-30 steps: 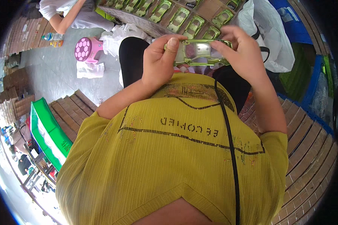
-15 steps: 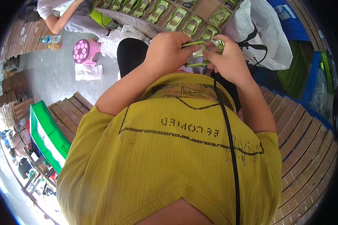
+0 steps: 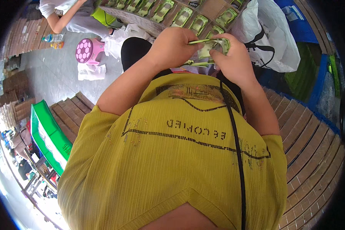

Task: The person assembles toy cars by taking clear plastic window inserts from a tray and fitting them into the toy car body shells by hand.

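**Both hands closed on a green toy car, held above the lap**

The left hand [image 3: 172,48] and the right hand [image 3: 234,61] clamp a green toy car [image 3: 212,45] between them, fingers curled shut around its ends, above the dark lap; the knuckles hide most of its body. Beyond it lies a cardboard tray [image 3: 207,9] with like green cars in compartments, about eight in view, some cut off by the rim; a white plastic bag [image 3: 274,42] with black handles sits just right of the hands. To the left stands one pink stool [image 3: 87,50], beside another person's arm [image 3: 63,23]; a green crate [image 3: 46,134] lies by the wooden slats [image 3: 310,145]; a black cord [image 3: 234,130] runs down the yellow shirt [image 3: 172,165].
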Demonstrator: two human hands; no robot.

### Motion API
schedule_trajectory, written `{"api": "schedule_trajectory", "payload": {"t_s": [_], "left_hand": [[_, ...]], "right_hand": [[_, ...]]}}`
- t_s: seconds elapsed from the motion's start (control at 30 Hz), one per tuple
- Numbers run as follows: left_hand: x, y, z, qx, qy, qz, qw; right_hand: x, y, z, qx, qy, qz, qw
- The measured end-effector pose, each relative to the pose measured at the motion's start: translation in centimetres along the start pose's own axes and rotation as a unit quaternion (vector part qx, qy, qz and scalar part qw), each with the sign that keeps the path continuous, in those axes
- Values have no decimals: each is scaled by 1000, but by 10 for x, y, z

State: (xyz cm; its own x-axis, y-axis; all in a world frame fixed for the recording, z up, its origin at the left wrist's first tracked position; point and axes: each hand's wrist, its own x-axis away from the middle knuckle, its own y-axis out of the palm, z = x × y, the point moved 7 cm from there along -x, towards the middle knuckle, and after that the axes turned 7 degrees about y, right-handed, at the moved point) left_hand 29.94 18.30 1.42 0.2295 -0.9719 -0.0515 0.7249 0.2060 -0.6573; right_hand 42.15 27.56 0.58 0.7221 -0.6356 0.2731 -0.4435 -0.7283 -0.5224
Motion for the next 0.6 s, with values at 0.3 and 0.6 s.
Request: {"api": "schedule_trajectory", "payload": {"t_s": [0.3,0.6], "left_hand": [[4,8,-8,240,-82,-90,963],[7,-1,13,285,-54,-94,952]], "right_hand": [[17,-11,-22,-114,83,-74,987],[34,-18,-39,-149,41,-52,987]]}}
